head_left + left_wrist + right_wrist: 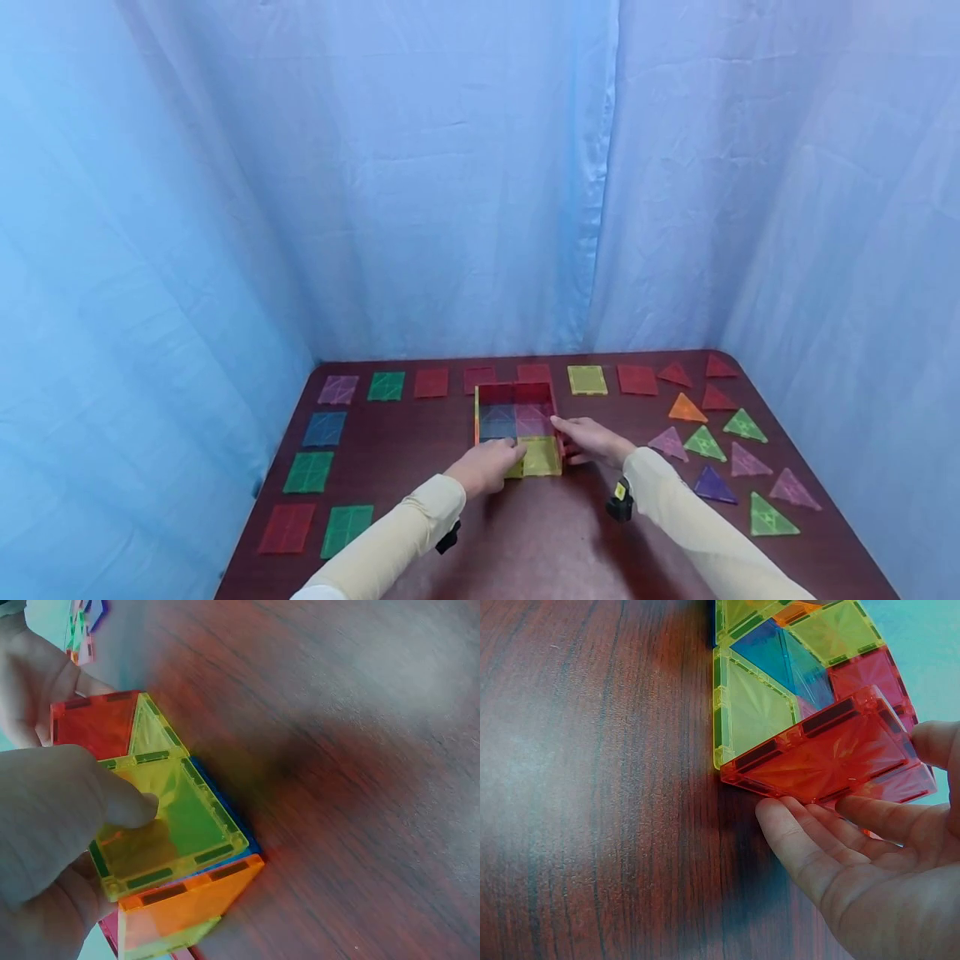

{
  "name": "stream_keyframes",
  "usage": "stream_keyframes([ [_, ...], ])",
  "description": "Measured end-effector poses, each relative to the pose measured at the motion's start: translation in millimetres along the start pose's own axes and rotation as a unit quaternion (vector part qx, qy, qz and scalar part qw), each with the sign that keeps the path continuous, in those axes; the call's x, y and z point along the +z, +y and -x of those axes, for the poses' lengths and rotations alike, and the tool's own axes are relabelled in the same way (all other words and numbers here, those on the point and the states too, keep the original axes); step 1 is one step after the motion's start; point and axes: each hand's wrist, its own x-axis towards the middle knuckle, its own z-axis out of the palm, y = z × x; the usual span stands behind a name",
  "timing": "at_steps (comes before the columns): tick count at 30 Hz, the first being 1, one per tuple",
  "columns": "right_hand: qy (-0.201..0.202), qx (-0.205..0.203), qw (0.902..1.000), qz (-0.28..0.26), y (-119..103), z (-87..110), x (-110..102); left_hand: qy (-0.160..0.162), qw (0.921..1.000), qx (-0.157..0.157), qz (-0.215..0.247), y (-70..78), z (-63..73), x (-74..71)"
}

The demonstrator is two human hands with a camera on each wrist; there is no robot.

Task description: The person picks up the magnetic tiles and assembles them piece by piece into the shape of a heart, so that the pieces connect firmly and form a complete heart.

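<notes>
A low, open-topped box of see-through magnetic tiles point(534, 392) stands mid-table, with blue, pink and yellow squares as its floor. At its front left, my left hand point(489, 465) pinches a yellow square tile point(195, 825); the thumb lies on its outer face in the left wrist view. An orange tile point(191, 896) forms the left side beside it. My right hand point(592, 439) holds a red square tile point(840, 757) of the right wall, thumb at its edge and fingers along its outside. A yellow floor tile point(754, 712) shows at the front right.
Along the back and left lie flat square tiles, among them a green one point(386, 386), a yellow one point(587, 380) and a blue one point(325, 428). Several triangle tiles, such as an orange one point(686, 408), cover the right side. Blue curtains point(450, 167) surround the table.
</notes>
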Motion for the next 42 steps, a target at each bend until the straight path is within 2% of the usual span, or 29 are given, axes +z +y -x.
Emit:
stream_keyframes([
  [7,0.0,-0.001,1.0,0.002,1.9,-0.3,-0.6,0.013,0.9997,-0.006,-0.018,-3.5,3.4,0.6],
  [13,-0.004,-0.01,0.9999,0.007,0.7,1.6,0.7,0.009,0.9998,-0.014,-0.014,-3.1,4.3,-0.8],
  [28,0.008,0.002,1.0,-0.004,1.7,-2.6,2.6,0.012,0.9998,-0.01,0.01,-9.1,7.8,4.2],
  [30,0.01,0.002,0.9999,-0.004,2.3,-2.5,3.1,0.026,0.9996,-0.002,0.001,-11.0,9.9,5.4],
  [32,0.01,0.0,0.9999,-0.003,3.1,-1.7,3.8,0.054,0.9984,0.013,-0.01,-14.8,14.3,6.6],
  [34,0.007,-0.002,1.0,-0.002,3.7,-1.0,4.0,0.097,0.9947,0.03,-0.02,-21.0,21.2,8.3],
  [37,0.005,-0.004,1.0,-0.001,3.4,-0.2,4.2,0.155,0.9873,0.035,-0.009,-33.2,37.3,7.2],
  [40,0.007,-0.004,1.0,0.0,2.7,0.2,3.5,0.184,0.9825,0.003,0.027,-46.1,59.6,3.7],
  [42,0.008,-0.003,1.0,-0.002,2.3,0.7,2.8,0.186,0.9809,-0.03,0.049,-54.4,76.5,1.8],
])
